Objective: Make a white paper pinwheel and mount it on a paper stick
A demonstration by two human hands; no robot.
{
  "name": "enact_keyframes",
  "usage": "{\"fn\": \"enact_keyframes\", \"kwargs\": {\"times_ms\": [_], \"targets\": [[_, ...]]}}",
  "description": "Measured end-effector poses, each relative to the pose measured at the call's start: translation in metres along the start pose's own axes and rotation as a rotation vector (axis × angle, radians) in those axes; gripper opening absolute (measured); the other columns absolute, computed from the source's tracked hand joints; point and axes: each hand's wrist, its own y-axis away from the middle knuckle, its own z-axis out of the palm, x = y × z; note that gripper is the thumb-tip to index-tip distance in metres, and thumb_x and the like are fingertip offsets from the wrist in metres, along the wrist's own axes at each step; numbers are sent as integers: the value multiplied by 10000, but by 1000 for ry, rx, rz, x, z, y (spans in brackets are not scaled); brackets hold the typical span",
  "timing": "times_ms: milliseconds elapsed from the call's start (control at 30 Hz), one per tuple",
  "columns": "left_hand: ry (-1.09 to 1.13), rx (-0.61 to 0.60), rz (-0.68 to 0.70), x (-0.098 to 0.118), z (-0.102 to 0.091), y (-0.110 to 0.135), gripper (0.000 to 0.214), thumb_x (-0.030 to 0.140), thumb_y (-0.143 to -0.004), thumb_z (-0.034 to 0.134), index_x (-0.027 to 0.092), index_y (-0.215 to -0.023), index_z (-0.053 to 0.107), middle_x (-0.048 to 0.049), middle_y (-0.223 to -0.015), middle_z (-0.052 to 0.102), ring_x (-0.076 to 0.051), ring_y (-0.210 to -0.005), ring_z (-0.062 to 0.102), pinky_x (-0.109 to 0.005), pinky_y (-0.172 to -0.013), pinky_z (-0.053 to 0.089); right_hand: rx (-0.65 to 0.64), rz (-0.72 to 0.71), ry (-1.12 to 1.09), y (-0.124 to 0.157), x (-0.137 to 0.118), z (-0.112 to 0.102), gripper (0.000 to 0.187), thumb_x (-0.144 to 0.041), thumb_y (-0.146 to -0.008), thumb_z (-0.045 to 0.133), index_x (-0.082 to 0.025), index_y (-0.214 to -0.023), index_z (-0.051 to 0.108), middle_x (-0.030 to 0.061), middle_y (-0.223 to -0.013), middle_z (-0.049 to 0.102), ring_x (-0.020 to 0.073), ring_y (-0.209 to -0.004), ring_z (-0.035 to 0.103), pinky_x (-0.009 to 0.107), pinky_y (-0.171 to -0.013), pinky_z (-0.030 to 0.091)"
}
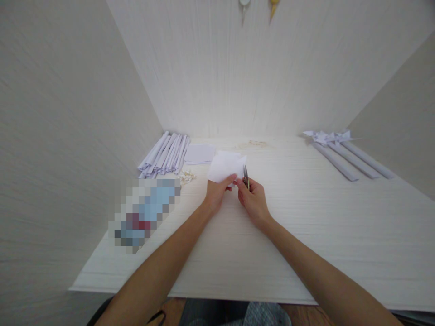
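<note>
A white square sheet of paper (224,165) is held up over the tabletop in front of me. My left hand (217,194) grips its lower edge between thumb and fingers. Beside it, my right hand (252,197) is closed around a small pair of scissors (246,174), whose blades point up and away past the paper's right side. The right fingertips meet the paper's lower right corner. A cut or folded flap shows at the sheet's upper right corner.
Rolled paper tubes (165,155) lie piled at the back left, near a stack of paper squares (200,153). Small pale pieces (186,177) lie in front. A pixelated blue object (152,208) is at left. Paper pinwheels (331,137) on tubes rest at right, by the back wall (231,81).
</note>
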Motion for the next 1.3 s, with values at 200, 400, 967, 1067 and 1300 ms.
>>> {"fn": "enact_keyframes", "kwargs": {"times_ms": [200,400,967,1067,1300], "targets": [[-10,1,4,0,0,0,195,211,-519,685,159,-693,612,12,-652,607,-80,-531,529,-177,-423,361,15,1,-20,-1,2,0,271,-429,-733,534,-183,-629,485,-95,-402,308,53,-360,262,211,-361,190],[-26,-7,8,-2,0,0,202,222,-518,690,161,-692,607,9,-674,609,-81,-542,526,-178,-422,361,19,44,-158,1,-3,2,274,-400,-701,575,-193,-597,429,-106,-381,319,40,-332,243,202,-334,149],[-31,151,144,-1,-8,-10,222,293,-592,652,162,-755,579,9,-668,601,-94,-580,560,-182,-467,414,-124,68,-109,6,-14,1,333,-499,-753,470,-170,-789,506,-98,-411,368,41,-325,276,189,-320,155],[18,180,144,1,-8,-11,245,292,-597,648,163,-791,572,9,-691,608,-91,-569,569,-181,-466,418,-158,76,-69,8,-15,2,352,-509,-761,446,-165,-796,510,-93,-432,368,39,-339,274,189,-329,157],[29,156,133,-1,-8,-11,237,313,-619,631,149,-786,593,-15,-662,641,-116,-580,603,-196,-472,426,-224,124,13,7,-17,2,294,-443,-753,461,-155,-762,514,-92,-436,362,37,-341,268,195,-333,151]]}}
